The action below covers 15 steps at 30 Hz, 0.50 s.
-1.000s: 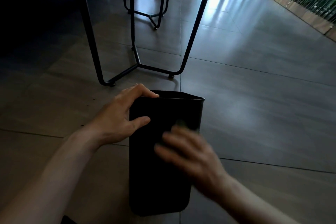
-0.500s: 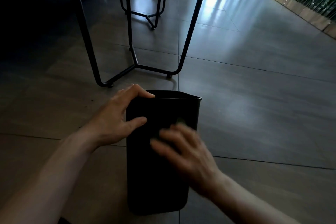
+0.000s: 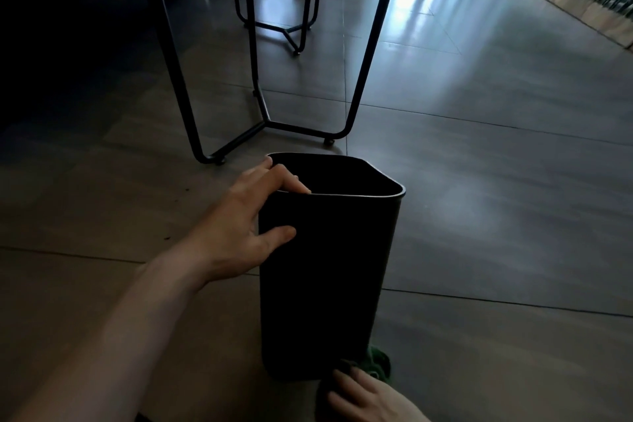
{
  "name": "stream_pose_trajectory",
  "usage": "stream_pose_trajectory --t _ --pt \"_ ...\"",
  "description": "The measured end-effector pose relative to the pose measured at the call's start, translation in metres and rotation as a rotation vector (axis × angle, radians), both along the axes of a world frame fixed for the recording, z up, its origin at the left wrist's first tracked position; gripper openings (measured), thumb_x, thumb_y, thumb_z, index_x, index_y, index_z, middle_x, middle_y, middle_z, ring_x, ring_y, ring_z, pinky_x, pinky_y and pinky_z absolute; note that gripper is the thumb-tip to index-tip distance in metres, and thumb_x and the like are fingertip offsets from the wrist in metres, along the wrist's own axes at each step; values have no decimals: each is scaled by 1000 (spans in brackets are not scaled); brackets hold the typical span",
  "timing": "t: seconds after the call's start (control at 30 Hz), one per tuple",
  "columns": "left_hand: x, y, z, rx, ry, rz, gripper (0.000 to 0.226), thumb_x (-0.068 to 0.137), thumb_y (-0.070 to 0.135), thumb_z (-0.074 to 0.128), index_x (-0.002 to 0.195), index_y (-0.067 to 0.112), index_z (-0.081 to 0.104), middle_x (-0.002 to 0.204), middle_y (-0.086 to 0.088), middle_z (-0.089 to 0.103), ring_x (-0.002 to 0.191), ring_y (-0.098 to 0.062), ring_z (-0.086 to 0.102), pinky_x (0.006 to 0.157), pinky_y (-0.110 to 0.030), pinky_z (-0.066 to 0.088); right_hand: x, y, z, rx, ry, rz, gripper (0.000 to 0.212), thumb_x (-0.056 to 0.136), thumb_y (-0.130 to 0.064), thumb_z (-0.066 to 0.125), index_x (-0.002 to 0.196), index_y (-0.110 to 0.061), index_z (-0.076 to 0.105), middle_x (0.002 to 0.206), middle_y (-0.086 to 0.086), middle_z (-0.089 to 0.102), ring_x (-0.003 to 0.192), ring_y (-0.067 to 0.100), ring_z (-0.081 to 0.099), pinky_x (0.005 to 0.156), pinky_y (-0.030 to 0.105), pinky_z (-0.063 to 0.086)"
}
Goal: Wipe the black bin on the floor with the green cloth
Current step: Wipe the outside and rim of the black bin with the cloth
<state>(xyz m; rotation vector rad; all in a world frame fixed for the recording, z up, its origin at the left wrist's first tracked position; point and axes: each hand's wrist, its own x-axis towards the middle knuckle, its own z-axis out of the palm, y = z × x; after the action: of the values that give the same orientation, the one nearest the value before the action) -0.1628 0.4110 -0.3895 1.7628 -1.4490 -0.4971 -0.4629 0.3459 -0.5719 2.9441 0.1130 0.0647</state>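
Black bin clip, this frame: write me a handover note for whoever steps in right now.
Left hand: grips the black bin at its near-left rim, fingers hooked inside, thumb on the outer wall.
Right hand: low at the bin's base, on the green cloth; grip unclear, partly out of frame.
Bin stands upright on the tiled floor, before a black table frame.
Done: cannot tell how much is wiped.
Left: the other walls, rim and inside.

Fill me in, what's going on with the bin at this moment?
A person is wiping the black bin, which stands upright on the tiled floor. The left hand grips its rim, fingers hooked inside and thumb on the outer wall. The right hand is low at the bin's base on the green cloth, which bunches against the bottom corner. A black table frame stands behind.
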Motion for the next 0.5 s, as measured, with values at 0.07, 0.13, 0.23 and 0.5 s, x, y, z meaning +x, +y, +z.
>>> stream_pose_trajectory --t 0.07,0.13,0.23,0.5 --pt "-1 -1 -2 8 -28 1 46 81 21 78 108 49 53 141 20 55 155 -3 16 117 -31 22 -11 3 1 8 -31 -7 21 102 -38 52 119 -26 49 131 -8 50 118 5 58 110 23 41" --pt "-1 -1 -4 8 -37 4 41 81 23 78 105 45 53 144 17 55 155 -2 16 118 -31 23 -17 7 13 124 -94 -62 19 112 -31 33 112 -30 52 116 -6 53 106 14 58 101 27 44" --pt "-1 -4 -2 -12 -2 15 26 83 32 73 98 41 53 142 16 57 154 2 17 116 -31 25 -19 -6 54 372 15 -229 11 102 -41 58 101 -30 61 96 -4 55 85 19 58 72 27 53" --pt "9 -3 -1 -31 129 89 45 86 65 47 85 22 59 137 20 60 148 11 22 111 -28 30 -19 -138 189 1091 -168 -1219 34 78 -26 91 92 -5 68 74 12 76 65 27 74 57 39 62"
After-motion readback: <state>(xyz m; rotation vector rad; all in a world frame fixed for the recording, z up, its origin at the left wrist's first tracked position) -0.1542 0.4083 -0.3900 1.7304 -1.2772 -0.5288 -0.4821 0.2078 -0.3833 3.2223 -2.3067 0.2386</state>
